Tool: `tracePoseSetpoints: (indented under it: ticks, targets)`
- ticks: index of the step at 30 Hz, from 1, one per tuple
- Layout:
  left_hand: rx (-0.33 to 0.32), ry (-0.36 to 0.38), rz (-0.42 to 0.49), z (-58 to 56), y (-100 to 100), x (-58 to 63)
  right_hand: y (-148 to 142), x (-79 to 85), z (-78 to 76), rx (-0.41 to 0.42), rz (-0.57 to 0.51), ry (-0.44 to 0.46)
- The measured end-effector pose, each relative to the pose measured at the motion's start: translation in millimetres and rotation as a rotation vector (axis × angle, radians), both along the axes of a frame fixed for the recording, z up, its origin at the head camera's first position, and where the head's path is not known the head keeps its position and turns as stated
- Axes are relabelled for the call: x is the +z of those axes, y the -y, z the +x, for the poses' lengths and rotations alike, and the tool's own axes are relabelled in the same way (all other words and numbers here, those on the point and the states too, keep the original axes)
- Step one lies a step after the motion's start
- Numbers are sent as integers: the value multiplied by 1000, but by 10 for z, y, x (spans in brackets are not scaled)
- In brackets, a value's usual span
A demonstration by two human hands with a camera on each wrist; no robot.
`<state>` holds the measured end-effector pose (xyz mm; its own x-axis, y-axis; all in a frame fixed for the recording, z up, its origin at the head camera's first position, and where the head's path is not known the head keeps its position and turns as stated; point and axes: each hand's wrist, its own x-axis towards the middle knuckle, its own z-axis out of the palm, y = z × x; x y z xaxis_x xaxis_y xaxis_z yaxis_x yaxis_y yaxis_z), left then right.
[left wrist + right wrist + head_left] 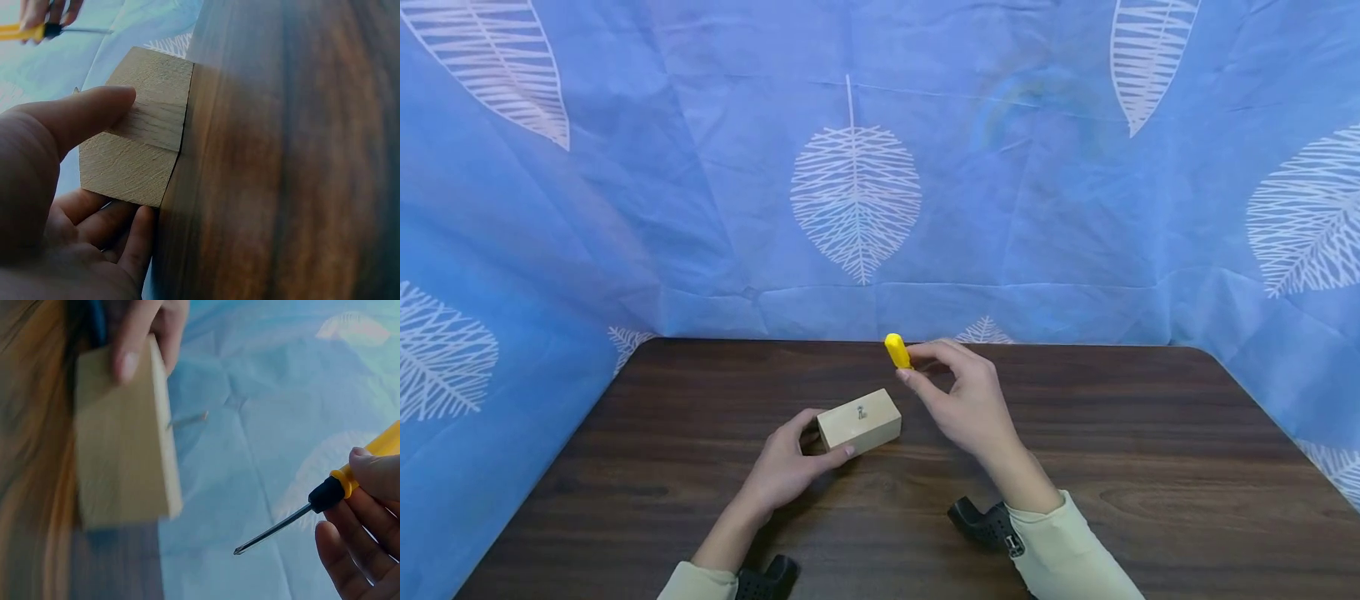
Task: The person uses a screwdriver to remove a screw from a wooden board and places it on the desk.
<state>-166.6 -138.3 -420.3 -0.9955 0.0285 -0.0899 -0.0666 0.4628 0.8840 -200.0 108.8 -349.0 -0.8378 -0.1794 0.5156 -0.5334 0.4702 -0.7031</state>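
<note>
A light wooden block (867, 429) sits low over the table, gripped at its left end by my left hand (782, 471). The thumb lies along the block's near side, with the other fingers behind and beneath its end in the left wrist view. Out of the block's top face sticks a metal screw (189, 420), standing partway up. My right hand (966, 404) holds a yellow-handled screwdriver (328, 492) between thumb and fingers, above and right of the block. Its thin shaft ends in a cross-shaped tip, apart from the screw.
The dark wood-grain table (1120, 450) reaches back to a blue cloth (1000, 208) printed with white leaves, which hangs behind and at both sides. A black wrist mount (985, 523) is on the right forearm, another black mount (767, 579) on the left.
</note>
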Motion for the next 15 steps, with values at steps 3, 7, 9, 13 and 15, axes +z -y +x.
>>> tracePoseSetpoints:
  ticks: [3,7,9,13,15]
  targets:
    - [6,3,2,13,1,-6,143,42,-17,46,-42,-9]
    - [-2,3,20,34,-9,-26,253,98,-20,88,-80,11]
    - [-7,4,32,37,-16,-31,267,119,-17,95,-93,30]
    - [-5,-10,25,19,-11,-31,260,132,-20,83,-117,54]
    - [1,-10,16,10,-1,-37,261,122,-26,77,-124,66]
